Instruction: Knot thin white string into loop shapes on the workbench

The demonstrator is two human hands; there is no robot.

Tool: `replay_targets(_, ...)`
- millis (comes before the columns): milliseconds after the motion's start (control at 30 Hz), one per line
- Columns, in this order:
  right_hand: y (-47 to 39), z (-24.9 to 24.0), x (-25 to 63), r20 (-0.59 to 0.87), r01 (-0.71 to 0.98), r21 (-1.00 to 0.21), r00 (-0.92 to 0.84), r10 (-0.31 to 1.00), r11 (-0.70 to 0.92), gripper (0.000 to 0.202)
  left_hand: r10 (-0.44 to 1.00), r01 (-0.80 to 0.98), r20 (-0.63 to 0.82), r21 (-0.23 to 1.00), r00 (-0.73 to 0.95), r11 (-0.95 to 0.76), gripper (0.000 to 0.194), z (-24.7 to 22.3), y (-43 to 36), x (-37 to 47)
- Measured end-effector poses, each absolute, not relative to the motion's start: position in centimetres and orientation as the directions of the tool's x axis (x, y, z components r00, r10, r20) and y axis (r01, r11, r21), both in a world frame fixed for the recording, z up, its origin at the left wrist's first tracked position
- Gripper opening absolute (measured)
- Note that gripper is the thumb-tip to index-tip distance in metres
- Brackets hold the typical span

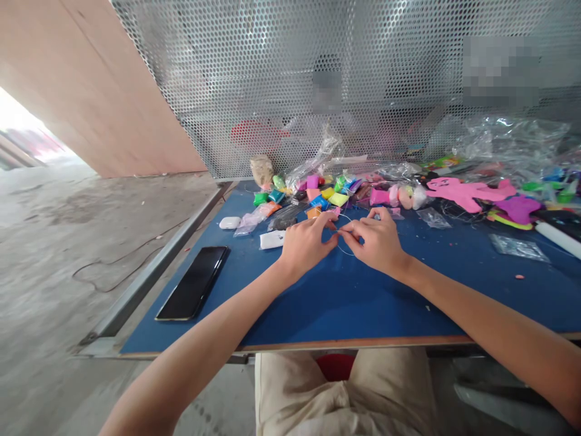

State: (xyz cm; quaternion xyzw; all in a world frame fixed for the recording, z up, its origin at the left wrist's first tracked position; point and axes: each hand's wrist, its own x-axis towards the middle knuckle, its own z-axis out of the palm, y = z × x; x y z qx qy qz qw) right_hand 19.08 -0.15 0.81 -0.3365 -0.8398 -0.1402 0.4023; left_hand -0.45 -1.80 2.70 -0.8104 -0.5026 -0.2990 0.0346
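My left hand and my right hand meet fingertip to fingertip above the blue table. Both are closed in a pinch on a thin pale string, which loops above and below the fingertips. Where the fingers meet, a tiny dark bit shows, too small to make out. Just beyond the hands lie small colored packets, among them a yellow one and an orange one. A white object rests on the table beside my left hand.
A black phone and a white earphone case lie at the left. Pink cutout figure, purple piece and clear bag lie at the right. A perforated metal panel stands behind the table.
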Motion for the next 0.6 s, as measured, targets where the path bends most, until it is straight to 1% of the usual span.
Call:
replay_targets(67,-0.12,0.74,19.08,0.778,0.681,0.020,-0.470,0.417,0.732,0.017,0.766,0.823,0.539,0.213,0.351,-0.527,0.031,2.60,-1.58,-0.48)
replay_targets(133,-0.03,0.65,19.01,0.773,0.681,0.075,-0.501,0.388,0.729,0.018,0.747,0.804,0.549,0.209,0.375,-0.557,0.030,2.40,-1.32,-0.44)
replay_targets(200,0.08,0.60,18.89,0.764,0.677,0.118,-0.529,0.369,0.726,0.018,0.760,0.783,0.529,0.256,0.378,-0.567,0.032,2.19,-1.15,-0.34)
replay_targets(300,0.13,0.68,18.72,0.750,0.672,0.149,-0.555,0.360,0.726,0.018,0.796,0.760,0.484,0.340,0.364,-0.554,0.037,2.03,-1.16,-0.15)
replay_targets(367,0.08,0.81,18.69,0.741,0.671,0.147,-0.562,0.368,0.727,0.019,0.807,0.756,0.475,0.364,0.351,-0.543,0.039,2.05,-1.28,-0.06)
replay_targets(467,-0.03,0.98,18.74,0.731,0.678,0.112,-0.552,0.402,0.727,0.020,0.809,0.742,0.463,0.382,0.362,-0.551,0.040,2.23,-1.44,-0.11)
replay_targets(600,0.03,0.97,18.88,0.720,0.684,0.048,-0.529,0.449,0.728,0.022,0.779,0.718,0.469,0.357,0.415,-0.598,0.035,2.48,-1.40,-0.38)
